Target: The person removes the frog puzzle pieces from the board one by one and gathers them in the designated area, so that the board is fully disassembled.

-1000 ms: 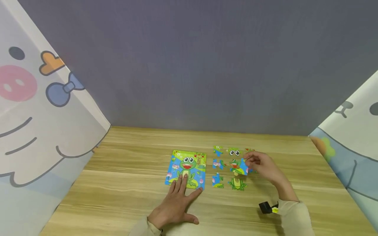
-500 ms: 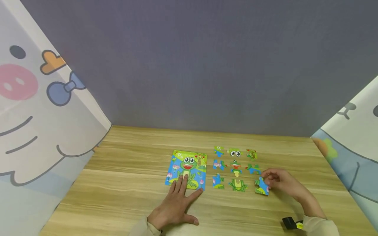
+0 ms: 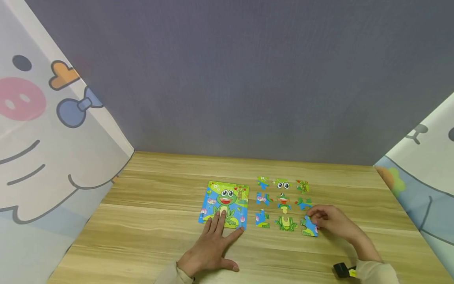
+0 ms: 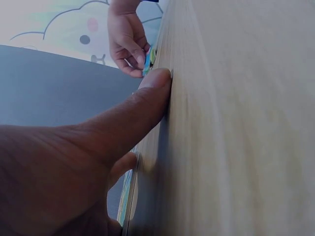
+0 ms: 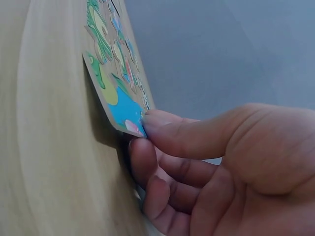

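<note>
In the head view my left hand (image 3: 211,245) lies flat, its fingertips on the lower part of a square frog picture board (image 3: 224,197). My right hand (image 3: 332,221) pinches a blue and green corner puzzle piece (image 3: 310,227) between thumb and fingers at its right side. The right wrist view shows that puzzle piece (image 5: 118,98) tilted, with a shadow under its near edge. Other frog puzzle pieces lie in spaced rows left of and behind it, among them the feet piece (image 3: 285,224), the mouth piece (image 3: 283,202) and the eyes piece (image 3: 282,184).
Everything lies on a wood-grain table (image 3: 149,221). A grey wall (image 3: 248,79) rises behind it, with cartoon-printed panels (image 3: 42,150) at both sides. A small black device (image 3: 341,270) is by the right sleeve (image 3: 376,273).
My right hand has carried the corner piece from over the middle of the rows to the near right corner, lately shifting slightly left. My left hand has stayed still.
</note>
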`<control>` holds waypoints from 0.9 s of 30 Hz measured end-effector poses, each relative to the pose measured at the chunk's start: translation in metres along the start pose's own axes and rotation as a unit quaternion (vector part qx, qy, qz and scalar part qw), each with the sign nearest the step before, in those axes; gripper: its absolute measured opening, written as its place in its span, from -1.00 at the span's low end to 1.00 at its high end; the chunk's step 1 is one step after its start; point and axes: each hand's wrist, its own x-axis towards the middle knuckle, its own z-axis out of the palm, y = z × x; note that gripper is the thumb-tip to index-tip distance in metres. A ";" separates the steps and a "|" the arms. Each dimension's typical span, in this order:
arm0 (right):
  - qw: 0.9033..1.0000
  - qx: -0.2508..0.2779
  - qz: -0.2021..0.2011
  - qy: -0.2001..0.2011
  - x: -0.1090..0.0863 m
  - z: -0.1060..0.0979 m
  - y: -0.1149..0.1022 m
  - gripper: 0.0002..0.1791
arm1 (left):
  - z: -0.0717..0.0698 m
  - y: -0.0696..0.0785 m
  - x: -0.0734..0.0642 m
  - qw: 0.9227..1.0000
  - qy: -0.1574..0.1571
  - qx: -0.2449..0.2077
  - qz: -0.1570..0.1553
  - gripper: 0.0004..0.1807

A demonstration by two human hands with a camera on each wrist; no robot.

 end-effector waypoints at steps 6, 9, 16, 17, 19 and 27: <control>1.000 -0.015 0.016 0.001 -0.001 0.000 -0.004 -0.81 | -0.001 0.001 0.000 1.000 0.001 -0.002 0.001 0.07; 0.999 -0.021 0.026 0.001 -0.002 -0.001 -0.006 -0.80 | -0.001 0.001 0.000 1.000 0.000 -0.002 0.001 0.07; 0.999 -0.037 0.027 0.008 -0.004 -0.003 -0.007 -0.81 | -0.001 0.001 0.000 1.000 -0.004 0.002 -0.003 0.08; 0.999 -0.041 0.027 0.009 -0.004 -0.003 -0.007 -0.81 | -0.001 0.001 0.000 1.000 -0.004 0.003 -0.003 0.08; 0.998 -0.050 0.027 0.012 -0.004 -0.003 -0.008 -0.81 | 0.000 0.001 0.000 1.000 -0.002 0.006 -0.002 0.08; 0.992 -0.100 0.051 0.050 -0.009 -0.005 -0.010 -0.82 | 0.000 0.001 0.001 1.000 0.006 -0.005 0.001 0.07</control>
